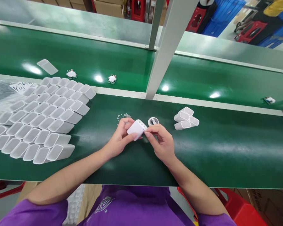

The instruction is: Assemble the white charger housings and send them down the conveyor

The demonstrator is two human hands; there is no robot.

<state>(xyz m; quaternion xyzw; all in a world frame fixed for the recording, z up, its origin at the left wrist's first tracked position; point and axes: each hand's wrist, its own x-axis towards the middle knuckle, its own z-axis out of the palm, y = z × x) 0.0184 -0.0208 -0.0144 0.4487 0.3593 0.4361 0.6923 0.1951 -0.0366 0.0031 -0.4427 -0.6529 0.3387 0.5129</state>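
My left hand (119, 138) grips a small white plastic casing (136, 128), tilted, with port openings on the end that faces right. Thumb and fingertips of my right hand (162, 142) are pinched together at that end, touching or very near its lower corner. Whatever they pinch is too small to make out. Just behind my left fingers is a scatter of tiny clear pieces (124, 116). A white ring-shaped roll (153, 121) sits behind my right fingertips.
Many open white sleeves (41, 119) stand in rows at left, beside clear plastic wrap (0, 94). Several more sleeves (186, 118) stand at right. Small circuit boards (112, 79) and one lying sleeve (47, 67) are on the green belt behind. A metal post (163, 50) rises mid-bench.
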